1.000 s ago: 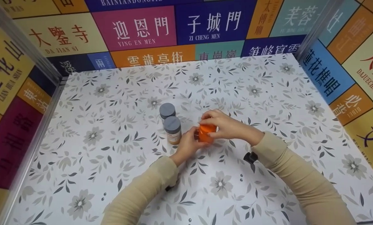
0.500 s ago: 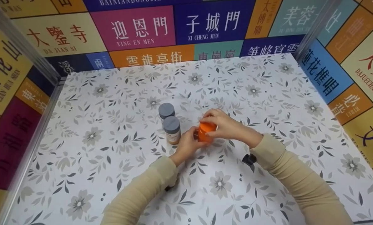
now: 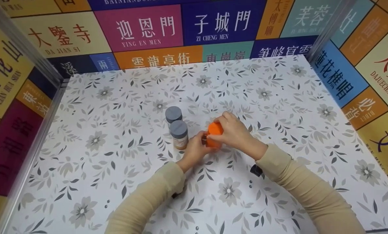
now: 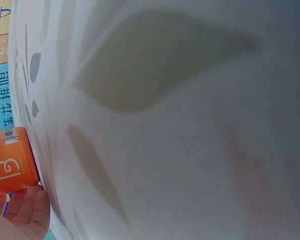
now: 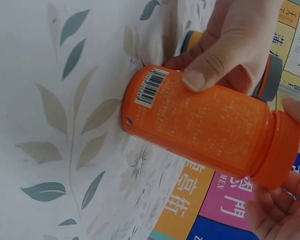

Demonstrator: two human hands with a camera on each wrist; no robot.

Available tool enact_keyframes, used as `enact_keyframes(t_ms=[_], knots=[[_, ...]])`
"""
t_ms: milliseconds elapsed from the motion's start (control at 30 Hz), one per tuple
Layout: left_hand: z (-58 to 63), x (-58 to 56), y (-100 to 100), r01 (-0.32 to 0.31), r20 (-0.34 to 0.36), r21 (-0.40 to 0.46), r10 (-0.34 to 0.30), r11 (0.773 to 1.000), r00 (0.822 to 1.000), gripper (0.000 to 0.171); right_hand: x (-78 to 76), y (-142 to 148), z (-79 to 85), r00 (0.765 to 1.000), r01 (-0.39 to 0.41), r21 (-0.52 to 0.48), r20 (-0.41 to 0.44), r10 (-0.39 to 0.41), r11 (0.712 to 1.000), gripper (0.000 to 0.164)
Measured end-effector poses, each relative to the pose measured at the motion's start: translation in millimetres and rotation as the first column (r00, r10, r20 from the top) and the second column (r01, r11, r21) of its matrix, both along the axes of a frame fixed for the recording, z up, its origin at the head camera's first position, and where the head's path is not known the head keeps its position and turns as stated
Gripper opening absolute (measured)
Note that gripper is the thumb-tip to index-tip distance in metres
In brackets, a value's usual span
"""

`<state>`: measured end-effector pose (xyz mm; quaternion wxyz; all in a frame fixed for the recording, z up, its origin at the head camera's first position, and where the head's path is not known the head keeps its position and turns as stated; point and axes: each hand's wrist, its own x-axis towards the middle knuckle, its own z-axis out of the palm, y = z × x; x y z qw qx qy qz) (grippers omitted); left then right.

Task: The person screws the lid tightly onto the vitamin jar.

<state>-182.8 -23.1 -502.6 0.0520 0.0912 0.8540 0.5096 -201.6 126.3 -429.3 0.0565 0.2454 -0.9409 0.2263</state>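
Note:
An orange bottle (image 5: 195, 120) stands upright on the flowered tabletop, its barcode and small print showing in the right wrist view. My left hand (image 3: 195, 149) grips its body low down, thumb (image 5: 210, 67) pressed along the side. Around the orange cap (image 5: 280, 150) curl the fingers and thumb of my right hand (image 3: 234, 133). The cap sits on the bottle's neck. In the left wrist view the label's white logo shows on the bottle (image 4: 12, 167) above the left fingers.
Just left of my left hand stand two grey-capped bottles, the nearer one (image 3: 179, 138) in front of the farther one (image 3: 173, 113). The white tabletop (image 3: 132, 182) has leaf and flower prints. Panels with coloured lettering (image 3: 138, 29) wall it in at the back and sides.
My right hand has turned on the cap, its wrist swinging slightly left and toward me, and more of the orange top shows. My left hand and the grey-capped bottles stay in place.

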Motion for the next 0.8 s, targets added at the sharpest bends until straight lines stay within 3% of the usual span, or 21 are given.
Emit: enact_keyframes(t_ms=[167, 233, 300, 400, 467, 567, 667, 800], knots=[[-1.1, -0.1, -1, 0.002, -0.036, -0.002, -0.002, 1.000, 0.999, 0.045, 2.3, -2, -5.2, 0.995, 0.034, 0.034, -0.093, -0.031, 0.999, 0.053], [-1.2, -0.1, -1, 0.000, -0.043, -0.007, 0.000, 1.000, 0.999, 0.045, 3.0, -1, -5.4, 0.995, 0.032, 0.042, -0.092, -0.028, 0.999, 0.058], [-1.5, -0.3, -1, -0.002, -0.042, -0.013, 0.002, 1.000, 0.999, 0.045, 3.4, 0, -4.4, 0.999, 0.018, 0.032, -0.032, -0.016, 0.999, 0.066], [-1.1, -0.9, -1, -0.004, -0.025, -0.026, 0.003, 1.000, 1.000, 0.047, 1.9, 7, -1.1, 0.988, -0.036, -0.055, 0.148, 0.044, 0.998, 0.079], [-0.8, -1.5, 0, -0.006, -0.010, -0.029, 0.005, 1.000, 1.000, 0.048, -1.1, 14, -0.6, 0.954, -0.079, -0.169, 0.274, 0.124, 0.982, 0.082], [-0.1, -2.0, 0, -0.008, 0.005, -0.025, 0.008, 1.000, 1.000, 0.050, -7.4, 27, -2.9, 0.877, -0.165, -0.353, 0.375, 0.301, 0.921, 0.078], [0.1, -2.0, 0, -0.007, 0.017, -0.015, 0.008, 1.000, 1.000, 0.051, -12.9, 40, -8.7, 0.800, -0.252, -0.483, 0.384, 0.462, 0.839, 0.070], [-0.7, -1.7, 0, -0.007, 0.019, -0.015, 0.007, 1.000, 1.000, 0.052, -15.8, 50, -16.9, 0.722, -0.305, -0.573, 0.382, 0.577, 0.761, 0.065]])
